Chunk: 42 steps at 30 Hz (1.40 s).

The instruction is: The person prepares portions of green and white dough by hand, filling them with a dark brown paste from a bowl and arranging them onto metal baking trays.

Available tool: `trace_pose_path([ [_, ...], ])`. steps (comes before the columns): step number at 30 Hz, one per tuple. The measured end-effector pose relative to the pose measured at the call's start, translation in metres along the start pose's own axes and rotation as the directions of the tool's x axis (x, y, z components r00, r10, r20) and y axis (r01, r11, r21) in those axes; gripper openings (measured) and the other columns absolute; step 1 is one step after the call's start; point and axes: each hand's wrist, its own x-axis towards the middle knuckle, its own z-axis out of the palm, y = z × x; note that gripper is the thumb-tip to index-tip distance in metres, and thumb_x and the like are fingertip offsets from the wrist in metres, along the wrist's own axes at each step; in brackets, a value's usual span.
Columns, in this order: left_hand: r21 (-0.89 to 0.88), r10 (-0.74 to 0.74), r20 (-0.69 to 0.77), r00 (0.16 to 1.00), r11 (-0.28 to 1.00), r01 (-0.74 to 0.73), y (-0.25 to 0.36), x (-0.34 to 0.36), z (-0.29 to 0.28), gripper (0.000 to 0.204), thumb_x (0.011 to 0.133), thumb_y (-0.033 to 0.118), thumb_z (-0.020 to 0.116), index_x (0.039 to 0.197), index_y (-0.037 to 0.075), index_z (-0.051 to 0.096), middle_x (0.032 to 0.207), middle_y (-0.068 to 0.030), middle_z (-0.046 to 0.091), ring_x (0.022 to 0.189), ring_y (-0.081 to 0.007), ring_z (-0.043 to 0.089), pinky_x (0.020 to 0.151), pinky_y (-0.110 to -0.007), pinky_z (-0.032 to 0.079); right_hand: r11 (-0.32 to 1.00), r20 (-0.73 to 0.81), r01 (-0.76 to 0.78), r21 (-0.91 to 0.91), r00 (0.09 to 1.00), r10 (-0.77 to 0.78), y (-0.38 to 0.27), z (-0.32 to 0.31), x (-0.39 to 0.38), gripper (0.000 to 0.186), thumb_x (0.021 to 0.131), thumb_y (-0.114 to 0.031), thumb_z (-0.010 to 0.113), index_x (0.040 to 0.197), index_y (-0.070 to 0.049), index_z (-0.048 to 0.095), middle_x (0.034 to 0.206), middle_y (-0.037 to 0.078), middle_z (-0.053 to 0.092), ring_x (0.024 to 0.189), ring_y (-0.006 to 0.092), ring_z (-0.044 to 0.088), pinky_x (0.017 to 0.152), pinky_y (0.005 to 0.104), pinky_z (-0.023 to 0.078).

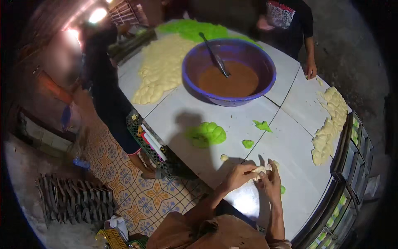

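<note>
Over the near part of the white tiled table (290, 153), both my hands are closed on a small piece of pale dough (259, 171). My left hand (240, 176) pinches it from the left, and my right hand (271, 182) grips it from the right. Beyond my left hand lies a small pale dough ball (224, 157). Farther off are a cluster of green dough pieces (213, 133), a flat green scrap (262, 125) and a small green lump (248, 143). Another green lump (282, 189) shows just right of my right hand.
A purple basin (190, 85) with brown contents and a long-handled utensil (213, 54) stands mid-table. Pale dough pieces lie left (159, 66) and right (331, 124); green dough (195, 30) lies behind. Trays (352, 166) line the right edge. Two people stand at left (103, 79) and far right (290, 25).
</note>
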Motion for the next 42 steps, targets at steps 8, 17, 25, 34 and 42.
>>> trace_pose_path([
  [8, 0.119, -0.062, 0.062, 0.996, 0.991, 0.054, 0.037, -0.008, -0.017, 0.079, 0.097, 0.008, 0.054, 0.155, 0.007, 0.000, 0.112, -0.0169, 0.063, 0.100, -0.0167, 0.062, 0.079, -0.027, 0.051, 1.000, -0.013, 0.010, 0.020, 1.000, -0.010, 0.012, 0.000, 0.008, 0.017, 0.089, -0.011, 0.067, 0.102, -0.003, 0.059, 0.096, 0.005, 0.066, 0.087, 0.0116, 0.060, 0.081, 0.0268, 0.047],
  [17, 0.169, 0.500, -0.318, 0.805, 0.866, -0.471, 0.020, 0.012, 0.009, 0.079, 0.088, 0.019, 0.070, 0.150, 0.000, 0.025, 0.142, -0.0227, 0.048, 0.128, -0.0299, 0.052, 0.097, -0.036, 0.048, 0.854, 0.087, -0.029, 0.519, 0.996, -0.019, -0.056, 0.057, 0.013, 0.016, 0.085, -0.002, 0.065, 0.099, -0.003, 0.059, 0.087, 0.002, 0.062, 0.077, 0.0095, 0.059, 0.070, 0.0238, 0.049],
  [25, -0.396, 0.312, -0.641, 0.702, 0.649, -0.650, -0.058, 0.069, -0.013, 0.111, 0.070, 0.029, 0.089, 0.151, -0.002, 0.019, 0.146, -0.0181, 0.039, 0.133, -0.0267, 0.042, 0.109, -0.038, 0.034, 0.872, 0.300, -0.122, 0.474, 0.954, -0.030, -0.097, 0.105, 0.084, 0.028, 0.087, -0.023, 0.070, 0.101, -0.004, 0.056, 0.088, 0.004, 0.060, 0.079, 0.0153, 0.060, 0.071, 0.0284, 0.051],
  [34, -0.350, -0.071, -0.510, 0.857, 0.927, -0.132, -0.018, -0.004, -0.102, 0.046, 0.092, 0.006, 0.066, 0.135, 0.004, 0.050, 0.120, -0.0114, 0.062, 0.094, -0.0109, 0.063, 0.081, -0.025, 0.052, 0.838, 0.440, 0.506, -0.203, 0.812, -0.384, -0.148, 0.134, 0.281, 0.022, 0.096, -0.025, 0.059, 0.098, -0.003, 0.057, 0.080, 0.004, 0.062, 0.072, 0.0106, 0.060, 0.058, 0.0271, 0.047],
  [42, -0.339, -0.024, -0.631, 0.776, 0.907, -0.248, -0.037, -0.024, -0.128, 0.033, 0.093, 0.003, 0.063, 0.126, -0.003, 0.056, 0.110, -0.0140, 0.066, 0.094, -0.0158, 0.065, 0.085, -0.029, 0.053, 0.000, 0.656, 0.664, -0.748, 0.739, 0.157, -0.115, 0.185, 0.352, 0.042, 0.085, -0.031, 0.061, 0.115, -0.003, 0.062, 0.111, 0.019, 0.067, 0.103, 0.0308, 0.064, 0.088, 0.0430, 0.049],
])
